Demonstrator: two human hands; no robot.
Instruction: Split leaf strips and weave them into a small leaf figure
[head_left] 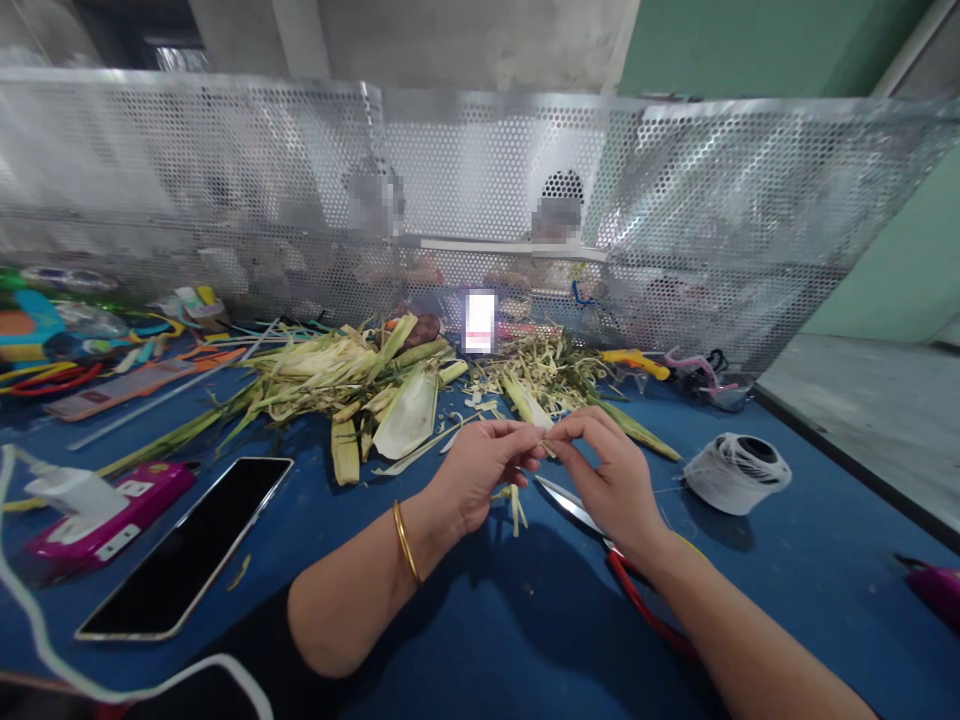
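Note:
My left hand (491,465), with a gold bangle (406,543) on its wrist, is closed in a pinch. Its fingertips meet those of my right hand (607,470), which pinches too. Between them is a thin, pale plant strip (550,441), largely hidden by the fingers. Yellow-green shreds (516,508) hang or lie just below my left palm; which, I cannot tell. Under my right hand, red-handled scissors (574,505) lie on the blue table with one blade showing. Broad pale-green husk-like leaves (409,410) and a heap of curled shreds (551,365) lie beyond my hands.
A white thread spool (737,475) stands at right. To the left lie a black-screened phone (187,550) and a magenta power strip (112,515) with a white cable. Behind, a lit screen (480,320) stands before a perforated metal partition (480,170), with people beyond. A yellow tool (637,362) lies nearby.

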